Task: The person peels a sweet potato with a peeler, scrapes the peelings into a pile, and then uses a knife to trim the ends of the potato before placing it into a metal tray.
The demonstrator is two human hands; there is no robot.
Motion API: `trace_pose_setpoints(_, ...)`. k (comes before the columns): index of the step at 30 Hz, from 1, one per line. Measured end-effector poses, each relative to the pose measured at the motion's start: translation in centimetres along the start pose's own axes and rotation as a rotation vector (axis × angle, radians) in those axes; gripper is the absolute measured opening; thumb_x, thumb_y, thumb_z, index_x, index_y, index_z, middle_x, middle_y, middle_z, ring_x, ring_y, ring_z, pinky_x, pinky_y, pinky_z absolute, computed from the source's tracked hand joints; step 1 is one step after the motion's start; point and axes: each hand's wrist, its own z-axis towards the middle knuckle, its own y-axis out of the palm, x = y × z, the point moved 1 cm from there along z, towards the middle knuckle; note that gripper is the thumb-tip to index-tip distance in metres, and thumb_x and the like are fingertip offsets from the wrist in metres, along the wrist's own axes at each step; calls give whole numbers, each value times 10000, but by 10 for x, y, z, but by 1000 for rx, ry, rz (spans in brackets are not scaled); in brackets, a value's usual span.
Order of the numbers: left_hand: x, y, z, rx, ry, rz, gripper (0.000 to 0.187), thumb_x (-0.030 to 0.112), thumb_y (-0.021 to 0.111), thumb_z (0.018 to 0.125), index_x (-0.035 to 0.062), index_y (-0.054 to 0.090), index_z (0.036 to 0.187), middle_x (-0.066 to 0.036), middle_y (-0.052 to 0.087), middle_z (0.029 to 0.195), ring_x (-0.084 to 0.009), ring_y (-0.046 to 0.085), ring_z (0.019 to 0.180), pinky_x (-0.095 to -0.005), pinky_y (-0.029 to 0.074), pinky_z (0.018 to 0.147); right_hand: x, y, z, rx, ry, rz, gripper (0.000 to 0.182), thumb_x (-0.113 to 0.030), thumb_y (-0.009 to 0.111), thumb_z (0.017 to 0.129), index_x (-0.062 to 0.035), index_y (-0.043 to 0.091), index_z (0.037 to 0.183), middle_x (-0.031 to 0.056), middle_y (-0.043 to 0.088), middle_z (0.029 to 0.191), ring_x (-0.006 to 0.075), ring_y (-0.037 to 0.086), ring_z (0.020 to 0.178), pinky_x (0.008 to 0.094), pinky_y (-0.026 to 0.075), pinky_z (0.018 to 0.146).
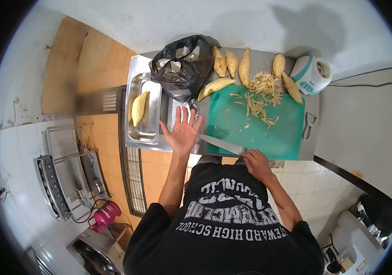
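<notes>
My left hand [182, 133] is raised palm up with its fingers spread, holding nothing, between the metal pan and the cutting board. At the board's near edge, my right hand [256, 162] is closed around the handle of a kitchen knife [221, 144], whose blade points left. On the green cutting board [251, 135] lies a heap of pale yellow peelings or strips [264, 91], with small bits scattered around. Several yellow tubers, like peeled sweet potatoes [244, 67], line the board's far side. Another yellow tuber [139, 108] rests in the metal pan [154, 134].
A black plastic bag [182, 75] stands behind the pan. Right of the board lies a peeler [309, 126]; a white and teal appliance [310, 75] stands at the back right by the wall. A pink gas cylinder [106, 214] is on the floor at lower left.
</notes>
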Motion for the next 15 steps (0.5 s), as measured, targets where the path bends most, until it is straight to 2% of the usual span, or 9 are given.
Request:
trace_pose_setpoints(1, -7, 18, 5, 1, -11, 0, 963, 818, 506, 862, 150, 389, 1546, -94, 388, 1604, -346, 300, 1509, -625, 191, 1216, -2, 0, -2, -12, -6, -37, 249, -63, 672, 890, -101, 691, 1135, 101, 644, 1036, 310, 618, 931, 413, 524, 825)
trace_pose_setpoints(3, -24, 50, 12, 237, 39, 93, 1067, 871, 521, 795, 181, 327, 1585, -103, 303, 1653, -346, 232, 1538, -635, 132, 1231, -2, 4, -4, 20, -6, -71, 251, -58, 672, 886, -102, 693, 1132, 100, 642, 1033, 308, 618, 926, 413, 525, 818)
trace_pose_setpoints(8, -29, 64, 21, 178, -86, 126, 1178, 933, 503, 722, 225, 234, 1625, -107, 188, 1696, -347, 140, 1564, -663, 71, 1229, 27, -3, 5, 137, 14, -186, 251, -46, 673, 876, -93, 697, 1122, 98, 642, 1020, 316, 618, 917, 422, 528, 798)
trace_pose_setpoints(10, -29, 64, 22, 177, -113, 109, 1201, 949, 489, 708, 231, 216, 1631, -107, 162, 1704, -349, 123, 1568, -670, 64, 1225, 35, -15, 14, 265, 156, -213, 243, -52, 675, 877, -82, 702, 1116, 106, 651, 1010, 327, 628, 931, 427, 530, 807)
trace_pose_setpoints(12, -30, 65, 24, 126, -131, 158, 1111, 910, 452, 786, 208, 244, 1622, -122, 198, 1693, -360, 156, 1560, -656, 68, 1231, 32, -24, 16, 308, 165, -178, 241, -53, 681, 874, -77, 703, 1113, 109, 655, 1004, 331, 632, 939, 426, 532, 809)
trace_pose_setpoints(13, -28, 63, 25, 122, -136, 156, 1111, 910, 452, 786, 208, 244, 1622, -122, 198, 1693, -360, 156, 1560, -656, 68, 1231, 30, -28, 16, 348, 174, -140, 239, -55, 687, 871, -72, 705, 1110, 111, 659, 997, 334, 637, 947, 426, 533, 812)
trace_pose_setpoints(15, -21, 53, 27, 262, -74, 432, 955, 820, 389, 908, 167, 290, 1598, -129, 222, 1682, -378, 208, 1541, -636, 118, 1237, 20, -25, 6, 310, 131, -111, 238, -56, 693, 869, -75, 706, 1106, 109, 661, 997, 332, 641, 954, 425, 535, 810)
